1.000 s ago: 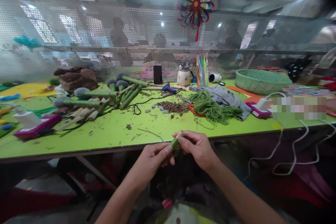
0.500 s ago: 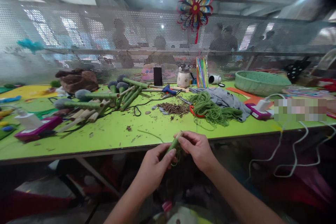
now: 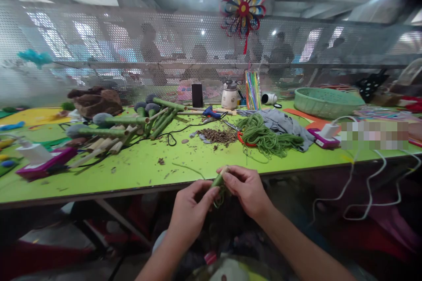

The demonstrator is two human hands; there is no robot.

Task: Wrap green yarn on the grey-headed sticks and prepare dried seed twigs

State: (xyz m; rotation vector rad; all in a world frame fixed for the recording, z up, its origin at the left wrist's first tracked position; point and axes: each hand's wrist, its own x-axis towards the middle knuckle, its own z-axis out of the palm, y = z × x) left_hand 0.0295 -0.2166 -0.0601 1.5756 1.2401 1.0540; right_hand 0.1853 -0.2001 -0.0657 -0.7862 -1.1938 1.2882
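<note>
Left hand (image 3: 191, 210) lower (on green stick (image 3: 219, 179))

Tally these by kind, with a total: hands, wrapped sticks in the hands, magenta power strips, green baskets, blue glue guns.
left hand and right hand: 2 hands
wrapped stick, held by both: 1
magenta power strips: 2
green basket: 1
blue glue gun: 1
Total: 7

A short stick (image 3: 220, 178) is wrapped in green for most of its length, with a pale bare tip. It tilts, tip up and toward the far right, pinched between the left hand (image 3: 193, 210) and the right hand (image 3: 246, 189), just over the near edge of the surface (image 3: 148, 171). A thin green string (image 3: 217, 202) dangles in a loop from its lower part.
</note>
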